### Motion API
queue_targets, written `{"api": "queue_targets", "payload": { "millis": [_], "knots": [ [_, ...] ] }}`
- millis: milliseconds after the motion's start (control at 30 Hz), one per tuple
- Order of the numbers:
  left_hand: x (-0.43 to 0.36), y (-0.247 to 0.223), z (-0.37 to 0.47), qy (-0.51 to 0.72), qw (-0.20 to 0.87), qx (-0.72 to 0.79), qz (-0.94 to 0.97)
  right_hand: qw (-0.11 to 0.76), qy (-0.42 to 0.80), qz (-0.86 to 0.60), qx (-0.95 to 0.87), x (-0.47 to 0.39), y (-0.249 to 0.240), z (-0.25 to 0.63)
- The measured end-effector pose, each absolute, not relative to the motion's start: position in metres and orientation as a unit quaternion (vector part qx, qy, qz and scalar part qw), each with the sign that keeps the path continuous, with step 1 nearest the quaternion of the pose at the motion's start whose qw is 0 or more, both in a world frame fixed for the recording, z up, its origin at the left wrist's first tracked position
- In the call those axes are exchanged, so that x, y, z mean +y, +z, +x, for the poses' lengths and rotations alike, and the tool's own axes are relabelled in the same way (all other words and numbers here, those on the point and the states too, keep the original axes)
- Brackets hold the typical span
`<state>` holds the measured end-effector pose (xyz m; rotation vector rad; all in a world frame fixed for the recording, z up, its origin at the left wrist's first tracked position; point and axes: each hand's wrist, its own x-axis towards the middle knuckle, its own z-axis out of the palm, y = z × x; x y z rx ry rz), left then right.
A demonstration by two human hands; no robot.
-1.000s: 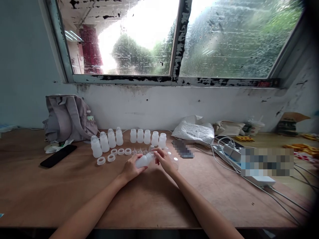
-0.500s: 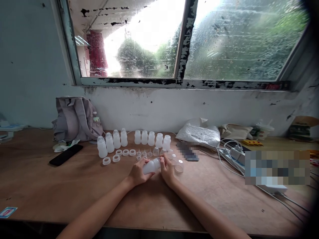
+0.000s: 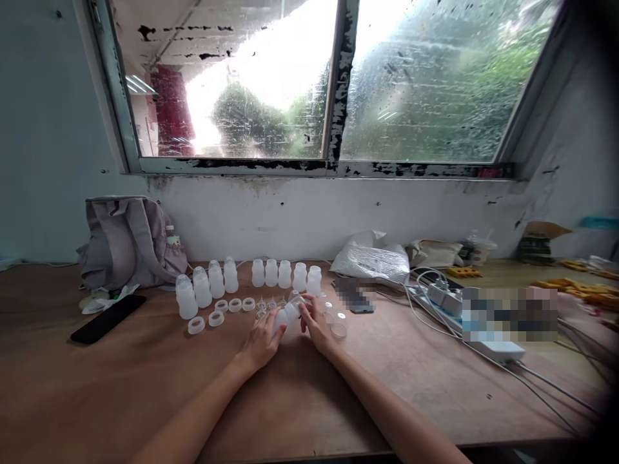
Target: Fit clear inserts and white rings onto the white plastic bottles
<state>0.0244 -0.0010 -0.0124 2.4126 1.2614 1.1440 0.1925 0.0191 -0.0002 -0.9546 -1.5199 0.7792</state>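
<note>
A frosted white baby bottle [image 3: 286, 318] is held tilted, its upper end leaning right, just above the table. My left hand [image 3: 264, 335] is wrapped round its body. The fingers of my right hand [image 3: 314, 320] close on its upper end; a clear cap seems to be there, partly hidden by the fingers. Behind my hands stand small clear teats [image 3: 271, 303]. White screw rings [image 3: 216, 318] lie to the left. Clear domed caps [image 3: 339, 326] sit right beside my right hand. Capped bottles [image 3: 202, 287] stand at the back left, and open bottles [image 3: 285, 275] stand in a row behind.
A black phone [image 3: 108, 319] lies left, in front of a grey backpack [image 3: 130, 241]. At the back right are a silver padded bag [image 3: 374, 261] and a beige pouch [image 3: 434, 252]. A white power strip [image 3: 498, 351] with cables runs along the right side of the wooden table [image 3: 411, 386].
The view has turned slightly right, so the scene has shifted left. The bottle in my hands is tipped more upright, and my right fingers have shifted round its upper end.
</note>
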Motion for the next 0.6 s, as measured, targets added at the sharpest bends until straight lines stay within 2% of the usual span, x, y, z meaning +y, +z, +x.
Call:
{"api": "queue_targets", "payload": {
  "millis": [267, 467, 600],
  "knots": [
    [0.005, -0.022, 0.026, 0.424, 0.304, 0.401, 0.753, 0.552, 0.312, -0.375, -0.676, 0.011, 0.001, 0.189],
    [0.013, -0.028, 0.020, 0.421, 0.306, 0.384, 0.763, 0.462, 0.246, -0.365, -0.770, 0.007, -0.008, 0.180],
    [0.019, -0.034, 0.015, 0.400, 0.289, 0.380, 0.782, 0.441, 0.207, -0.370, -0.791, 0.007, -0.008, 0.180]
  ]
}}
